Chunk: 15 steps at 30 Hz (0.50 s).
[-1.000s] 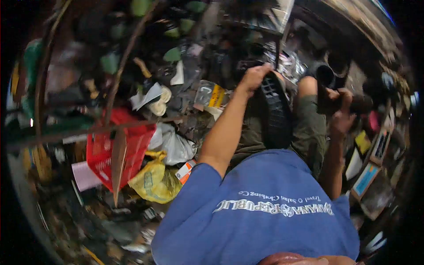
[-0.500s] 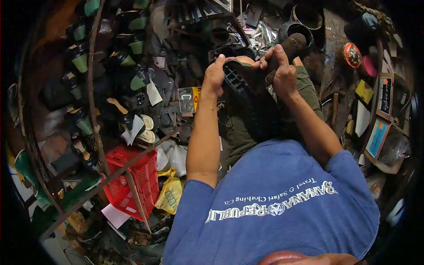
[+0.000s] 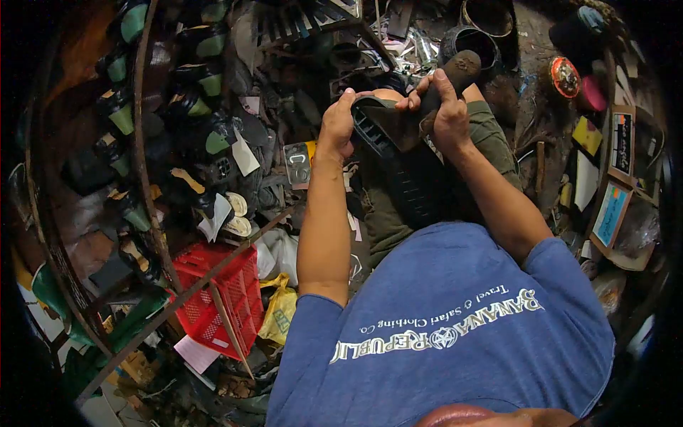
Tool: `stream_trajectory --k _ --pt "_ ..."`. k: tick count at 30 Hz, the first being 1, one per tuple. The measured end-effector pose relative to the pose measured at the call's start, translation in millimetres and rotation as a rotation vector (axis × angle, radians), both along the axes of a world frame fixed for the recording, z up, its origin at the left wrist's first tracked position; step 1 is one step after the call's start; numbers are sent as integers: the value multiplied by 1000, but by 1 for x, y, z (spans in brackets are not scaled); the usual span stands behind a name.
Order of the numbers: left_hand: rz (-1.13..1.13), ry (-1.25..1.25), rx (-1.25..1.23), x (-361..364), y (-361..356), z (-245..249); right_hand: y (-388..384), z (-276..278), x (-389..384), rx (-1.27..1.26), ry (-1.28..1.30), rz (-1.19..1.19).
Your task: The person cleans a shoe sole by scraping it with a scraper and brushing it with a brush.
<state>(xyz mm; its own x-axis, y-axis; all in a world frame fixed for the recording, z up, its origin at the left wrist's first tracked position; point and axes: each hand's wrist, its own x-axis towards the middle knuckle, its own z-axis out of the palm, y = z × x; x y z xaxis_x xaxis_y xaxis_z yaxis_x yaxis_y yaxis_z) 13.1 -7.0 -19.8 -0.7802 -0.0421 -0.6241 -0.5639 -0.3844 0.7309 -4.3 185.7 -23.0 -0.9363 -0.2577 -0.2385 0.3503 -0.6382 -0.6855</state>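
Note:
Above my lap, my left hand (image 3: 337,128) grips the rim of a dark shoe piece with a ridged black sole (image 3: 409,185). The thumb lies along its top edge. My right hand (image 3: 450,117) is closed round a dark brown, worn tool (image 3: 462,71) with a rounded end, its thumb pointing up. The fingertips of my right hand are at the shoe piece's edge. A tan rounded surface shows behind that edge. What lies under the right palm is hidden.
A red plastic crate (image 3: 217,299) and a yellow bag (image 3: 279,311) stand at the lower left. Racks of green and black shoes (image 3: 128,117) fill the left side. A dark bucket (image 3: 469,46) is beyond my hands, a round orange-rimmed tin (image 3: 564,77) at the right.
The right hand and the tool have shifted slightly left and turned, and more of the shoe piece's flat dark face shows. The whole view has also shifted a little.

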Motion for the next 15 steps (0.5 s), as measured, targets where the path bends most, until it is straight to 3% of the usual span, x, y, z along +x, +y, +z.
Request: stream_trajectory --k 4,6,10,15 --pt "21 -13 26 2 0 1 0 -15 1 31 14 11" --pt "11 0 69 3 0 2 -6 -45 2 397 151 -54" --pt "6 27 55 5 -2 -1 -3 -20 12 229 53 -10" --pt "33 4 54 8 -2 -1 -8 -9 24 169 241 49"
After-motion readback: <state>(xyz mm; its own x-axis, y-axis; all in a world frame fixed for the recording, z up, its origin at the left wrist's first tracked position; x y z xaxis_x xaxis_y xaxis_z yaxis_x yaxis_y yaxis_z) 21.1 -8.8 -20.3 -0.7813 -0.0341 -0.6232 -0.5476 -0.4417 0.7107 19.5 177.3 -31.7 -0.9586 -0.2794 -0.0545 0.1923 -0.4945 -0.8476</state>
